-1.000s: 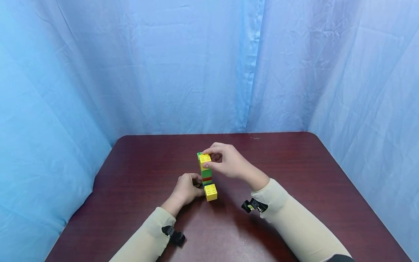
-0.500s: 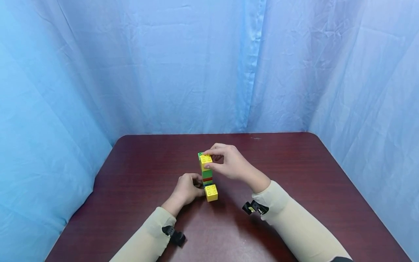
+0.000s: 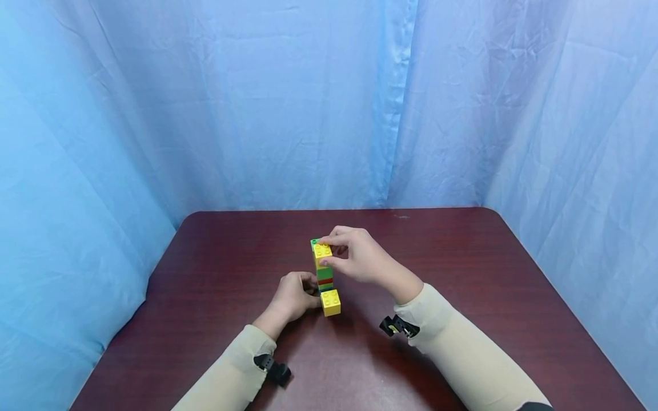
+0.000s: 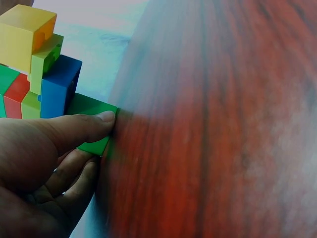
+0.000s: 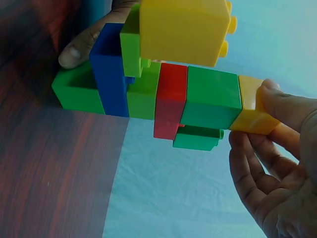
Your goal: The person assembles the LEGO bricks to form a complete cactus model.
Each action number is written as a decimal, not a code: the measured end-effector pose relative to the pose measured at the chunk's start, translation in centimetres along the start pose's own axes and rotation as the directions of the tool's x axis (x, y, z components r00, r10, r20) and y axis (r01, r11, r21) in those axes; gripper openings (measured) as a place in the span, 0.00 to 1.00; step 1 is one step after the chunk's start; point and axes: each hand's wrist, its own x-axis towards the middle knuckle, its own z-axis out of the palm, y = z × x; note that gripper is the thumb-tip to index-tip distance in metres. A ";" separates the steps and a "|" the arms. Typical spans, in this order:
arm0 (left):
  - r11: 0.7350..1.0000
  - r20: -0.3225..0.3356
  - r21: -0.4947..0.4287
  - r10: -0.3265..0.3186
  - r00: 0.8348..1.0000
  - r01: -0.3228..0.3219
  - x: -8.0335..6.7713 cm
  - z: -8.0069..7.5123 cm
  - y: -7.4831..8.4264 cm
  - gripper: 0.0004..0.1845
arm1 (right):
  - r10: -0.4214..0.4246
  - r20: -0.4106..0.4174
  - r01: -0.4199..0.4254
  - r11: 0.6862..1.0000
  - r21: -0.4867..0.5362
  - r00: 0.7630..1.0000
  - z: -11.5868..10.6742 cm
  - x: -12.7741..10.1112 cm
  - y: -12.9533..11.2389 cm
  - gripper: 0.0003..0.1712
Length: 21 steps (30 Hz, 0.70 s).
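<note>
A tower of toy building bricks stands at the table's middle. At its top, my right hand (image 3: 362, 257) pinches a yellow brick (image 5: 250, 101) between thumb and fingers. My left hand (image 3: 292, 297) grips the green base brick (image 5: 79, 94), its thumb lying on one side. Above the base come a blue brick (image 5: 108, 72), a lime brick (image 5: 142, 99), a red brick (image 5: 170, 94) and a green brick (image 5: 210, 94). Toward me, a second yellow brick (image 3: 331, 303) juts out on a thin lime piece (image 5: 131, 44). A thin green piece (image 5: 195, 139) sticks out on the far side.
Beneath the tower lies a dark red-brown wooden table (image 3: 231, 245) with rounded far corners. Light blue curtains (image 3: 288, 103) hang behind it and along both sides. Each sleeve carries a small black wrist camera (image 3: 277, 374).
My right hand and the top of the tower have sunk very slightly. My left hand stays in place.
</note>
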 end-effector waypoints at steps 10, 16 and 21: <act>1.000 -0.008 -0.002 -0.001 1.000 0.001 -0.2 -0.2 -0.1 0.16 | -0.038 0.002 0.038 0.991 -0.128 0.999 0.4 -0.1 0.1 0.25; 1.000 -0.010 0.002 -0.005 1.000 0.005 0.0 -0.2 0.0 0.15 | -0.046 0.005 0.046 0.990 -0.131 0.999 0.3 -0.1 -0.1 0.27; 1.000 -0.004 0.002 -0.006 1.000 0.006 0.1 -0.1 -0.1 0.16 | -0.047 -0.008 0.045 0.989 -0.139 0.999 0.4 -0.2 0.0 0.27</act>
